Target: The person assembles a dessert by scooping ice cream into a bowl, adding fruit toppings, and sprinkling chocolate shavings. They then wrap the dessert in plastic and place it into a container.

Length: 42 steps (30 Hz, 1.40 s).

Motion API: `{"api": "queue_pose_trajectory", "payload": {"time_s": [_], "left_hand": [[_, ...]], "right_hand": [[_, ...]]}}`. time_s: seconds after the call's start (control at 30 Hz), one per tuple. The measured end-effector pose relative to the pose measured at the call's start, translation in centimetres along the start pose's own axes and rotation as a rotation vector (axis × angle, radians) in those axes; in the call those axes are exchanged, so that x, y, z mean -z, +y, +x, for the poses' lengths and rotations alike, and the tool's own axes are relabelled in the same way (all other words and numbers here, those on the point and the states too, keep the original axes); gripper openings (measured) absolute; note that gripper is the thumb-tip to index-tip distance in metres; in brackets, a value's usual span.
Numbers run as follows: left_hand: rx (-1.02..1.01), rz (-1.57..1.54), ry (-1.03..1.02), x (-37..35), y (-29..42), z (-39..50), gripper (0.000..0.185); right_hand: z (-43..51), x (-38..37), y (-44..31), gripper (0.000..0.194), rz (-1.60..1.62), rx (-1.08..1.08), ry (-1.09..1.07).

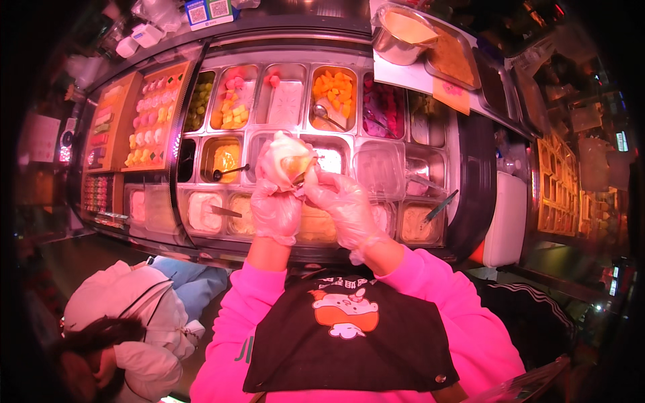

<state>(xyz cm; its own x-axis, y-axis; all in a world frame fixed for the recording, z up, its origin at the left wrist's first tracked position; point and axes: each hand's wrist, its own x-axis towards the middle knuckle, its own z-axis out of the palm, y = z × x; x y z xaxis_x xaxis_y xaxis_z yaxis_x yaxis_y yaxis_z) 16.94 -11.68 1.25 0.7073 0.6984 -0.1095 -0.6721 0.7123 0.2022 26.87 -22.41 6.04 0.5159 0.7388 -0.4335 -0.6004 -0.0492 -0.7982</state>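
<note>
Both of my hands wear clear plastic gloves and are raised over a counter of metal food pans. My left hand [276,209] holds a pale, thin wrapper-like sheet [282,151] gathered around an orange-yellow filling [295,165]. With thumb and fingers, my right hand [340,201] pinches the right edge of that sheet. Behind the hands lie a pan of orange fruit pieces with a spoon [333,93], a pan of pink and yellow cubes [234,108] and a pan of yellow filling with a dark-handled spoon [226,158].
Pans of pale paste with spatulas [204,211] line the near edge. A steel pot [400,40] and a tray [453,58] stand at the back right. Small colored sweets [153,121] fill a wooden case at left. A person [126,322] is at lower left.
</note>
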Motion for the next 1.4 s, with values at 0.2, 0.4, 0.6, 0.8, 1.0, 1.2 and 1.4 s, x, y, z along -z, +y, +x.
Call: {"api": "queue_pose_trajectory", "payload": {"time_s": [0.2,0.4,0.6,0.8,1.0,1.2,1.4], "left_hand": [[-0.12,0.013,0.006,1.5,-0.9,0.2,0.065],[-0.229,0.02,0.162,1.6,-0.8,0.1,0.072],[-0.272,-0.066,0.135,1.6,-0.6,-0.7,0.077],[-0.272,-0.061,0.116,1.1,-0.7,-0.7,0.08],[-0.267,-0.076,0.125,0.8,-0.7,-0.6,0.083],[-0.275,0.063,0.045,1.9,0.8,-1.6,0.084],[-0.23,0.341,-0.15,2.9,2.5,-2.8,0.076]], "right_hand": [[1.2,1.2,1.6,0.015,0.213,0.05,-0.012],[3.2,2.7,2.0,0.016,0.648,0.067,-0.214],[4.4,2.4,0.5,0.011,0.248,0.225,-0.188],[5.4,-0.2,2.6,0.014,0.366,0.155,0.295],[7.5,-0.8,2.7,0.017,0.278,0.197,0.456],[5.9,-1.6,1.1,0.021,0.189,0.029,0.421],[5.5,-3.7,-0.5,0.029,-0.3,0.062,0.296]]}}
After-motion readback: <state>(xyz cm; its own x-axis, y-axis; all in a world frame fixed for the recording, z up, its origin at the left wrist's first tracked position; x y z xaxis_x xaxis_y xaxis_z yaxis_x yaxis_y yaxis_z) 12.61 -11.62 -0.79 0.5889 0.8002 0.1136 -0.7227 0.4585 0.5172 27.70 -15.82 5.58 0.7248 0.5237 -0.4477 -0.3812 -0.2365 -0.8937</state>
